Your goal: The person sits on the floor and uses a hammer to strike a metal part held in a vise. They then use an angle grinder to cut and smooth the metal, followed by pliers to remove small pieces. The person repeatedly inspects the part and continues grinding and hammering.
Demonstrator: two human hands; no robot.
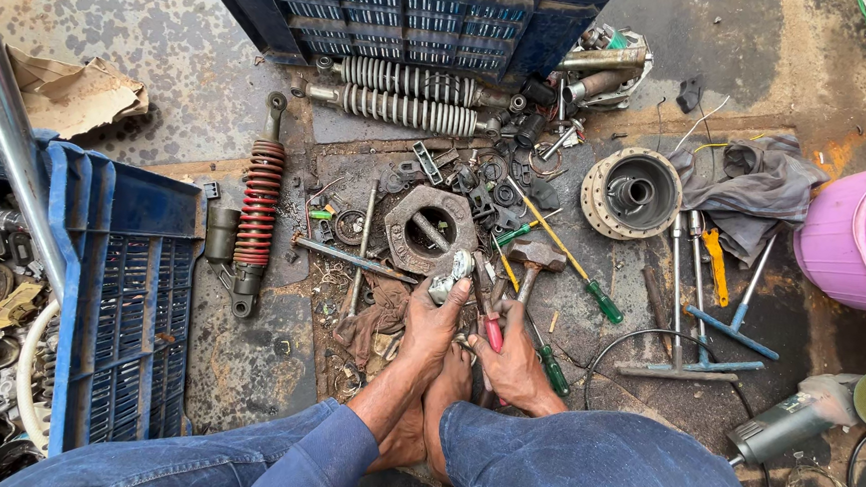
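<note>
Head view only. Person sits on the oily floor [245, 362], knees in blue denim, bare feet tucked between them, so the work sits low and close to the body.

Left hand [435, 319] is wrapped over a small silver metal part [448, 277], fingers curled and pressed on it, apparently pinning it down against the floor. That part lies just in front of the feet, touching the rim of the round grey hub casting [430, 229].

Right hand [512, 357] has its grip pinched round a red-handled tool [488, 322], shaft angled up toward the silver part; tip is hidden, so I can't tell the tool type. Reads as one hand steadying, the other working.

Tools are fanned within arm's reach rather than stowed: hammer [532, 260] head-up just beside the right hand, green-handled screwdriver [577, 270] lying diagonally, a second green one [552, 369] touching the right wrist side, brown rag [373, 315] under the left forearm.

Further out:
- T-handle wrenches [694, 310] laid roughly parallel to the right
- brake drum [634, 194] open side up, grey cloth [752, 188] beside it
- red-spring shock absorber [258, 208] lying lengthwise on the left, well apart from the hands
- two silver-spring shocks [407, 94] lying against the far blue crate [407, 16]
- angle grinder [814, 407] at lower right, disc facing up
- pink bucket [864, 235] at right edge
- near blue crate [124, 295] at left, full of spare parts, a steel tube [10, 117] crossing over it
</note>
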